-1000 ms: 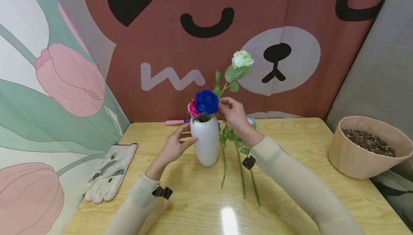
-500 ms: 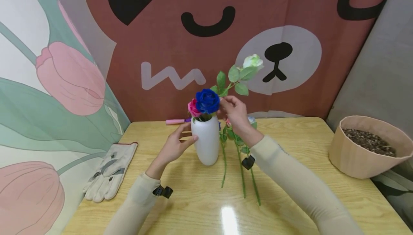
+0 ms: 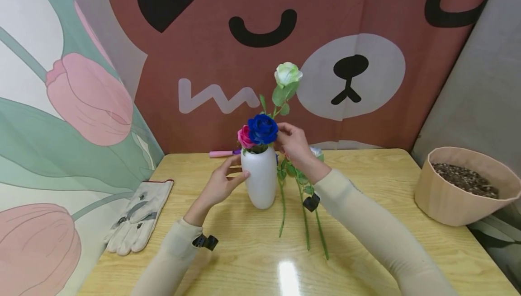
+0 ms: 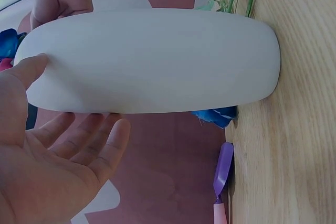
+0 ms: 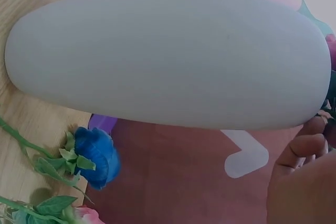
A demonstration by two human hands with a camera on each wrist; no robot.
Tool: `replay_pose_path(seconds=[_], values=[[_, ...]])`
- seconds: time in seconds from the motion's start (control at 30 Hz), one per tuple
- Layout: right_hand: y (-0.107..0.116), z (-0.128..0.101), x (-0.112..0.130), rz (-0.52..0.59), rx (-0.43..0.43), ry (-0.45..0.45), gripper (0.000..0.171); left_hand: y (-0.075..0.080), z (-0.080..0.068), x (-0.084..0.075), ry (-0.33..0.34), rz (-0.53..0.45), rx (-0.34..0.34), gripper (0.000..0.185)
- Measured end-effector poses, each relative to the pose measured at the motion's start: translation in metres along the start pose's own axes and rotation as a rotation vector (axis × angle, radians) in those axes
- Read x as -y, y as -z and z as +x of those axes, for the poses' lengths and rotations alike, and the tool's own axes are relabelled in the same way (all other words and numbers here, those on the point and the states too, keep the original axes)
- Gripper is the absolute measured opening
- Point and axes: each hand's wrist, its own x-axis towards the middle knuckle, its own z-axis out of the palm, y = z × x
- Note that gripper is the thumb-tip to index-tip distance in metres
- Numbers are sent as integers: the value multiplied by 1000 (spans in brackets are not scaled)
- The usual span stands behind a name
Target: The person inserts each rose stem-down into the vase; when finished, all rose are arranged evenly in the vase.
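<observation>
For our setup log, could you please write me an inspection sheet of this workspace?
Surface: wooden table, glossy, glare spot near front.
Job's things: white vase upright, holding blue rose and pink rose; white rose raised above it.
Clutter: work gloves, pink marker, loose flower stems, pot of soil.
Hands: left hand steadies vase; right hand pinches white rose stem.
Cables: nothing seen.
Surroundings: bear-print and tulip-print curtains.

Between the left hand (image 3: 221, 183) and the right hand (image 3: 295, 144) the white vase (image 3: 259, 177) fills the gap. Loose stems (image 3: 303, 217) lie on the desk (image 3: 366, 241) under the right hand. Left of the left hand, bare desk runs to the work gloves (image 3: 138, 217).
</observation>
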Motion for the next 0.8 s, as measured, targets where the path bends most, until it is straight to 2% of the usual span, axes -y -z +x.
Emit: replay_pose_path(seconds=[0.17, 0.4, 0.63, 0.8], values=[[2, 0, 2, 15, 1, -36, 23, 0, 0, 1, 7, -4, 4, 60], [1, 4, 0, 63, 0, 20, 23, -4, 12, 37, -25, 0, -21, 61], [1, 6, -2, 32, 47, -5, 18, -5, 12, 37, -17, 6, -23, 60], [3, 9, -2, 97, 38, 7, 17, -5, 13, 37, -24, -4, -21, 62]])
